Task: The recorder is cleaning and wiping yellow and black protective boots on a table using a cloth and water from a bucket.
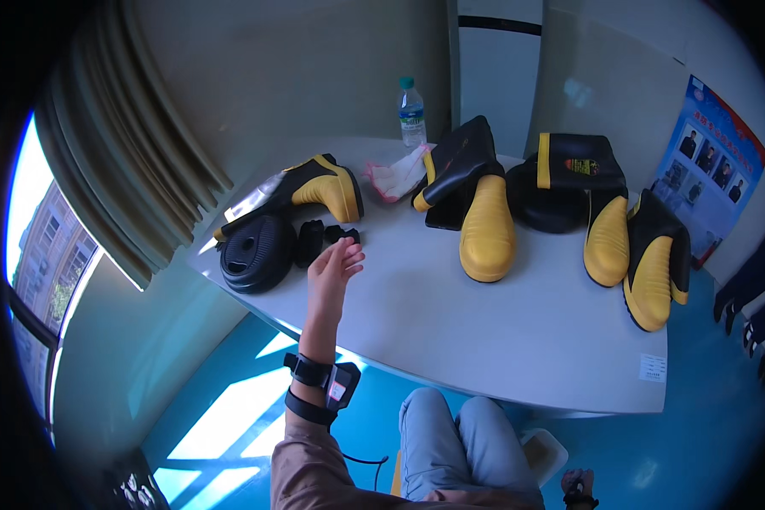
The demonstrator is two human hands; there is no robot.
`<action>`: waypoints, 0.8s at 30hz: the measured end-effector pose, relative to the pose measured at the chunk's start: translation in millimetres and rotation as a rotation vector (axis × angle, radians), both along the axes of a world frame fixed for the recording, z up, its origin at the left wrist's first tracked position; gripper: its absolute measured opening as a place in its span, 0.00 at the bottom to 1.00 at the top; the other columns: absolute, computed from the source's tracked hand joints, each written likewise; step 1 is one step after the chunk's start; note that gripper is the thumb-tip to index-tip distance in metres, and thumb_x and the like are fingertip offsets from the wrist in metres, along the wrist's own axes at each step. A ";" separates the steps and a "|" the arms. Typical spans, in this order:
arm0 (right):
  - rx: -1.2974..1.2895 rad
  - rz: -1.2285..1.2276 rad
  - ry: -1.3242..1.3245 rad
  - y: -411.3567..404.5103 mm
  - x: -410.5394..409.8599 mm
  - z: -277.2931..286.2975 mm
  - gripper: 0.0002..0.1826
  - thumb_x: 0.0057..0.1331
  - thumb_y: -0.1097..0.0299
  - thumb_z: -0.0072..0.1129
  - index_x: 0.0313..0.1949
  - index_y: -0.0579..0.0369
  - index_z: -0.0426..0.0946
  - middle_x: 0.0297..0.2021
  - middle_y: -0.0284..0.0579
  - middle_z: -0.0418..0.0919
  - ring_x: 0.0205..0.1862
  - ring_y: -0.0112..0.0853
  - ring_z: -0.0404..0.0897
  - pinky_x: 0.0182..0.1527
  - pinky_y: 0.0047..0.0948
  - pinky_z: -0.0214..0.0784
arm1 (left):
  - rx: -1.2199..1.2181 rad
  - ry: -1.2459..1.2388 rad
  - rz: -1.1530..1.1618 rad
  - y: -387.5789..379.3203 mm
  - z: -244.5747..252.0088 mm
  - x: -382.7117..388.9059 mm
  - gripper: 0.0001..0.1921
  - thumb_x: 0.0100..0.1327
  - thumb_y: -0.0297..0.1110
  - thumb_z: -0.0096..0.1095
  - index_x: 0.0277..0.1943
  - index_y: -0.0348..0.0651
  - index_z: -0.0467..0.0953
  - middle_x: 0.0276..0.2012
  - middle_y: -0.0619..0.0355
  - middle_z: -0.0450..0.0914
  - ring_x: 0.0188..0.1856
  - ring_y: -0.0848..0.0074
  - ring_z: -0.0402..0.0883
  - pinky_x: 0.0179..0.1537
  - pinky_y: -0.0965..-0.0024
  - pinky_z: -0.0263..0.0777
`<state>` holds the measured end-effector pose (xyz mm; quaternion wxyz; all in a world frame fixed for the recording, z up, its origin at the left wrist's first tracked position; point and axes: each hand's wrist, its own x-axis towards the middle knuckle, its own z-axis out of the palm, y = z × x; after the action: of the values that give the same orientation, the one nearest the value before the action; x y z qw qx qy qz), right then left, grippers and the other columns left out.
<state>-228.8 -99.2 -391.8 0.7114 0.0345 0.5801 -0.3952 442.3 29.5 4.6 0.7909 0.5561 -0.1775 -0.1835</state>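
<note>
My left hand [336, 268] is raised over the left part of the white table [421, 325], its fingers loosely bent and slightly apart, with nothing visible in it. Its fingertips overlap the edge of a small black object [342, 234]; contact cannot be told. Another black object [310, 243] stands beside it, left of the hand. Farther left lies a rounded black ribbed object [258, 254] with holes, in front of a yellow-and-black rubber boot [322, 188] on its side. My right hand [577, 484] hangs low at the right, below table height; its fingers are too unclear to read.
More yellow-and-black rubber boots [488, 229] with folded shafts stand along the table's back and right. A white-and-pink glove [398, 175], a plastic bottle [412, 118] and a dark flat object [445, 213] are among them. A pale bin [548, 454] stands beside my legs.
</note>
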 end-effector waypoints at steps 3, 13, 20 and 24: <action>-0.019 -0.011 -0.007 5.4 0.9 10.4 0.22 0.67 0.52 0.45 0.18 0.49 0.61 0.18 0.43 0.64 0.23 0.38 0.63 0.25 0.34 0.58 | -0.059 0.140 0.132 -1.3 10.4 84.0 0.19 0.69 0.41 0.59 0.49 0.30 0.73 0.39 0.52 0.81 0.41 0.72 0.82 0.41 0.73 0.77; -0.118 -0.148 0.004 53.7 -31.4 41.0 0.26 0.68 0.50 0.47 0.16 0.51 0.60 0.18 0.45 0.64 0.25 0.40 0.63 0.27 0.36 0.59 | 0.978 -1.003 0.548 19.0 -55.5 255.1 0.48 0.50 0.23 0.72 0.72 0.37 0.49 0.46 0.43 0.79 0.45 0.64 0.82 0.49 0.69 0.75; 0.028 -0.277 0.093 74.9 -34.4 54.9 0.24 0.65 0.46 0.39 0.21 0.52 0.64 0.16 0.44 0.67 0.17 0.34 0.63 0.18 0.29 0.55 | 0.945 -0.974 0.382 1.3 -55.2 268.4 0.34 0.53 0.24 0.71 0.63 0.33 0.65 0.47 0.46 0.78 0.47 0.60 0.80 0.52 0.66 0.73; 0.068 -0.262 0.079 72.8 -28.2 54.8 0.21 0.66 0.47 0.36 0.25 0.50 0.64 0.17 0.41 0.68 0.16 0.33 0.63 0.17 0.27 0.56 | 0.314 -0.196 0.377 1.3 -52.3 287.5 0.16 0.62 0.36 0.66 0.49 0.35 0.75 0.33 0.58 0.70 0.29 0.72 0.72 0.40 0.63 0.77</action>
<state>-256.9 -26.4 -337.1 0.6288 0.1186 0.6112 -0.4658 729.8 30.8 -47.7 0.6941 0.7104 -0.1159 -0.0035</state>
